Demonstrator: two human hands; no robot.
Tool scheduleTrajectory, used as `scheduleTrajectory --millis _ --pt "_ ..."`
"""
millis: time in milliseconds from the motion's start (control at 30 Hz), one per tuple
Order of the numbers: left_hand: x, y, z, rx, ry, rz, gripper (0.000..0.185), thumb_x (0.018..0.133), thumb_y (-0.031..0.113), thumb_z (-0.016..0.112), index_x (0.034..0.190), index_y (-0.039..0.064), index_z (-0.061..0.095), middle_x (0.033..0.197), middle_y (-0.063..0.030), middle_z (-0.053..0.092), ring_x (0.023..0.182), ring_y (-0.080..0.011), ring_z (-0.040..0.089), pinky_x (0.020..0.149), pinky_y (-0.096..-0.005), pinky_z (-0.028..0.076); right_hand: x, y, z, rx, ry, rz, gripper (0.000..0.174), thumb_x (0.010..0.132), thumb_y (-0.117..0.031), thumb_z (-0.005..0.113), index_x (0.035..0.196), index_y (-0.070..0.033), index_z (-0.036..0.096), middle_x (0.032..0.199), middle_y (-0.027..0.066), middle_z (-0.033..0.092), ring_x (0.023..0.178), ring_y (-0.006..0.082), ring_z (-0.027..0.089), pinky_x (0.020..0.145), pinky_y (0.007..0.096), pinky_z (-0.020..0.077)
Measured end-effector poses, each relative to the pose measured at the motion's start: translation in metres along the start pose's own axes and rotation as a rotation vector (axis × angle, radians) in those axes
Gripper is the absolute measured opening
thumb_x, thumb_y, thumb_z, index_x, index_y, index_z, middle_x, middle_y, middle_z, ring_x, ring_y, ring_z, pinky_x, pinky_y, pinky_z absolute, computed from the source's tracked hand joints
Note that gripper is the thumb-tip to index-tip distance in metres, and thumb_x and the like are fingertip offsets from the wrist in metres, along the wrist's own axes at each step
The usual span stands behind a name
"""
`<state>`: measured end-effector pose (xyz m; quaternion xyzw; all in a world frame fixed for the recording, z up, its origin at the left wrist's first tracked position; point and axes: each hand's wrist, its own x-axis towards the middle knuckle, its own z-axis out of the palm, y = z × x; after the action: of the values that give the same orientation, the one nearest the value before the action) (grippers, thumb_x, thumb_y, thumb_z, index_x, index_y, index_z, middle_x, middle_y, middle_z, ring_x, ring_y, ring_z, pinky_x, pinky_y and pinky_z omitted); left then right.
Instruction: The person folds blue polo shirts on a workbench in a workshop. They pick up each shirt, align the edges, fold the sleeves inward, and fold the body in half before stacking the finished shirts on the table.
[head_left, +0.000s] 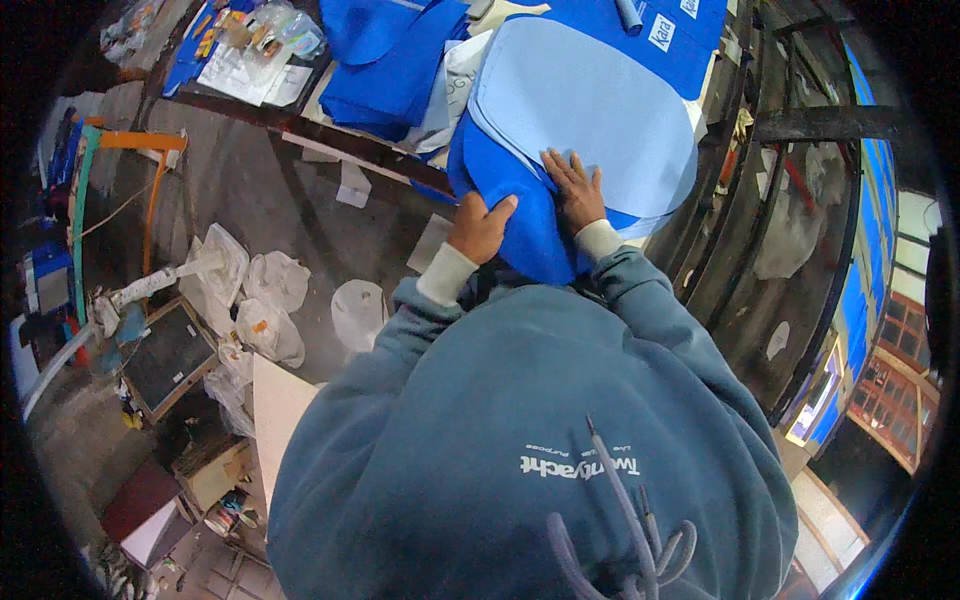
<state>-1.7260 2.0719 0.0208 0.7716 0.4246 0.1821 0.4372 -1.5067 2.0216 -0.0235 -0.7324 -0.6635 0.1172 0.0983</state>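
Rounded light-blue sheets (592, 97) lie stacked near the table's edge, their edges slightly fanned at the left. A darker blue sheet (525, 217), apparently fabric, comes out from under them and bends down over the edge towards my body. My left hand (480, 225) grips this dark blue sheet at its left side, thumb on top. Flat on the near edge of the light-blue stack rests my right hand (576, 187), its fingers slightly spread. The lower end of the dark blue sheet hangs in front of my sweatshirt.
Dark blue pieces (382, 82) are piled left of the stack, beside a crumpled printed white sheet (457, 75). Papers (244, 75) and plastic packaging (289, 30) occupy the table's far left. A dark beam (825, 124) juts in at right. White bags (274, 300) lie on the floor.
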Motion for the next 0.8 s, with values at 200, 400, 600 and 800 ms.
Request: scheduleTrajectory --millis 200,400,600,800 --pt "-0.025 0.078 -0.095 -0.364 0.237 0.207 0.016 0.087 0.011 0.067 0.1 0.001 0.067 0.096 -0.0177 0.066 0.082 -0.0299 0.063 0.08 -0.0368 0.049 0.001 0.014 -0.001 0.056 -0.033 0.029 0.069 0.088 -0.007 0.05 0.15 -0.03 0.031 0.154 -0.0025 0.036 0.141 0.0291 0.035 0.111 0.0653 0.0226" --pt "-0.032 0.101 -0.158 -0.446 0.099 0.106 0.019 0.088 0.01 0.066 0.105 0.001 0.065 0.1 -0.0125 0.066 0.09 -0.0222 0.064 0.084 -0.0332 0.048 0.002 -0.005 -0.004 -0.015 -0.066 0.047 0.075 0.08 -0.009 0.064 0.148 -0.025 0.036 0.152 0.0005 0.04 0.14 0.0308 0.037 0.112 0.062 0.0254" --pt "-0.037 0.045 -0.133 -0.615 0.155 -0.247 0.028 0.087 0.012 0.068 0.112 0.0 0.062 0.109 -0.0109 0.065 0.097 -0.0207 0.063 0.09 -0.0326 0.047 -0.002 -0.013 -0.015 0.156 -0.054 0.038 0.075 0.078 0.0 0.058 0.146 -0.024 0.039 0.15 0.002 0.043 0.137 0.0285 0.041 0.113 0.0572 0.0291" --pt "-0.048 0.033 -0.132 -0.824 0.127 -0.306 0.03 0.087 0.01 0.066 0.115 0.001 0.062 0.112 -0.0086 0.065 0.101 -0.0194 0.062 0.091 -0.0332 0.047 -0.013 -0.033 0.003 0.237 -0.085 -0.018 0.065 0.083 -0.004 0.051 0.145 -0.023 0.042 0.148 0.0032 0.045 0.137 0.0278 0.041 0.113 0.0537 0.03"
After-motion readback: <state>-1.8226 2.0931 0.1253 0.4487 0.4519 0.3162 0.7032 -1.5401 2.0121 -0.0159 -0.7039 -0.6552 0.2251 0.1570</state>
